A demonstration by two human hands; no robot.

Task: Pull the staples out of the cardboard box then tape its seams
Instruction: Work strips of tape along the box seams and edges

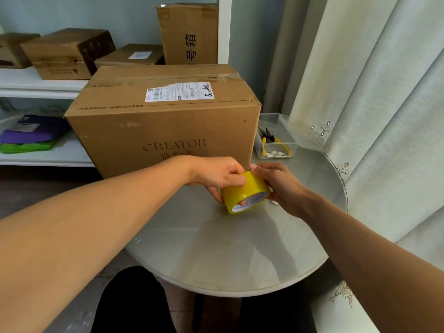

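- Gripping the yellow tape roll point(245, 192) with both hands just above the round table point(216, 248): left hand point(216, 175) curled over the top and near rim, right hand point(276, 182) pinching the far upper edge, probably hunting for the loose end.
- Sitting dead ahead, just past the knuckles: the cardboard box point(163, 121), closed, CREATOR side facing this way.
- Running left-to-right across the top, toward the back: the box's long seam, so likely reaching up and over, both hands about equally near.
- Lying off to the right in a clear tub point(276, 135): pliers point(270, 138) plus what look like pulled staples, so seemingly onto the taping part.
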